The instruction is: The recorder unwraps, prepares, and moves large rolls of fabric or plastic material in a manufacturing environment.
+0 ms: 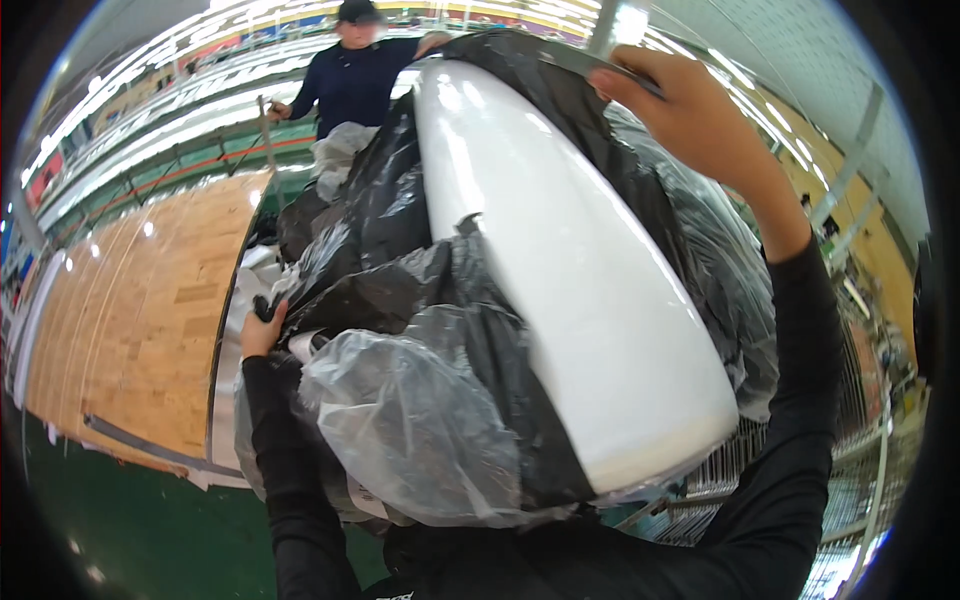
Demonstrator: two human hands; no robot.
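Note:
A large, smooth white roll-like bundle (580, 290) lies lengthwise in front of me, its near end rounded. Black plastic sheeting (385, 285) is pulled open around it, exposing its glossy top. With my right hand (690, 115) raised at the upper right, I pinch the edge of the black plastic sheeting between thumb and fingers. Lower, at the left, my left hand (262, 332) is closed on a bunched bit of black plastic. Crumpled clear plastic (415, 410) bulges beside my left forearm. The underside of the bundle is hidden.
A wooden tabletop (150, 310) stands to the left, over a green floor (120, 510). Across the bundle a person in dark clothing (345, 80) reaches one hand toward the black plastic's far end. Wire racks (850, 480) are at the lower right.

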